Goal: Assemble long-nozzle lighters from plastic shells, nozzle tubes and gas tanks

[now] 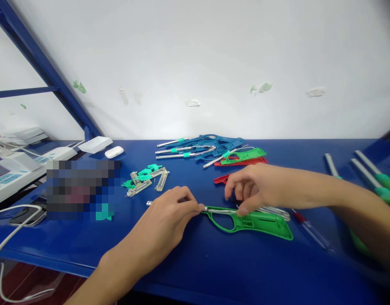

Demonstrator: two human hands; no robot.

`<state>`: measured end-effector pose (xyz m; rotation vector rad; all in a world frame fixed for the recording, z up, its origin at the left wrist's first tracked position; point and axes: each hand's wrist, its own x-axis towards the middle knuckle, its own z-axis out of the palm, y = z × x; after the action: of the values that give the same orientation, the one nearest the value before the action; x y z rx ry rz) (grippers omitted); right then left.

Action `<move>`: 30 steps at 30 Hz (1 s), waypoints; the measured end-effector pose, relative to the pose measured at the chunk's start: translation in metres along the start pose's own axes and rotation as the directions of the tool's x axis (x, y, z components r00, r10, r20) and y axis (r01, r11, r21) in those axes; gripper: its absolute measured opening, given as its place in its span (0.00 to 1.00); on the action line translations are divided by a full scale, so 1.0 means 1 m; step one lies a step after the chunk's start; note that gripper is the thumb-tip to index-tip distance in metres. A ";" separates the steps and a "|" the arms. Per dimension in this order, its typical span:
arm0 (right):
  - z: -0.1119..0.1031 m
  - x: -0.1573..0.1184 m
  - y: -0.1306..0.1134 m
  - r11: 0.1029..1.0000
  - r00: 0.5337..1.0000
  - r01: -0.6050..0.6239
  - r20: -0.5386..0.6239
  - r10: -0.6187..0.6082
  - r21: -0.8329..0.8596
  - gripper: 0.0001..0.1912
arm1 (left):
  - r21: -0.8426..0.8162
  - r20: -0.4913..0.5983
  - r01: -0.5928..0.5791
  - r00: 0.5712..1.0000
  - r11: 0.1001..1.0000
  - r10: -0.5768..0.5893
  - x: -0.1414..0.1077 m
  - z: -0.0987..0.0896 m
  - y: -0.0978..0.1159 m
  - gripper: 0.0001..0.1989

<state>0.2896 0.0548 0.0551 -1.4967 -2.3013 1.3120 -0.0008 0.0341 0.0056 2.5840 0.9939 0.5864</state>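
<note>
Met a white wall (198,51) filling the back, then swept down to a blue table (246,275) running right up against it. Caught a blue frame (39,55) slanting at far left, and beneath it a white power strip (10,186). Spotted a heap of blue shells (220,146) near the wall, with silver rods (172,155) poking leftward! Came to the left hand (172,216), low in the middle: saw thumb and forefinger closed in a pinch on a metal tube (205,209), right at the narrow end of a green shell (271,226). Crossed to the right hand (261,188): found the thumb down at the shell's upper edge, the other fingers curled loosely above, but could not tell about any grip there. Found the shell itself hollow side up on the table, ahead of the 2 hands, with a pale wire (222,211) along its inside. Noted a green-and-red pair (258,152) behind, a clear-handled tool (314,234) to the right, then, smaller, a white case (114,152) and, smallest, scattered clear parts (162,181) among teal pieces (145,176).
</note>
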 end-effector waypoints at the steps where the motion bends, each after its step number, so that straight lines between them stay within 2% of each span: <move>1: 0.000 0.000 0.000 1.000 1.000 0.002 0.000 -0.002 -0.001 0.20 | 0.000 0.001 0.001 1.000 1.000 -0.001 0.000 0.000 0.000 0.13; 18: -0.003 -0.003 0.004 0.998 0.997 0.057 -0.061 -0.057 0.001 0.11 | -0.006 0.000 0.011 1.000 1.000 -0.011 0.001 0.000 0.001 0.13; 24: -0.003 -0.004 -0.001 0.998 0.994 0.057 -0.090 -0.058 -0.013 0.08 | -0.014 0.008 0.011 1.000 1.000 -0.011 0.000 0.001 0.000 0.13; 30: -0.003 -0.006 -0.001 0.999 0.995 0.041 -0.086 -0.042 -0.013 0.09 | -0.013 0.004 0.011 1.000 1.000 -0.011 0.001 0.001 -0.001 0.13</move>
<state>0.2935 0.0523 0.0597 -1.4702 -2.2770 1.2022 0.0002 0.0351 0.0042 2.5655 0.9989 0.5826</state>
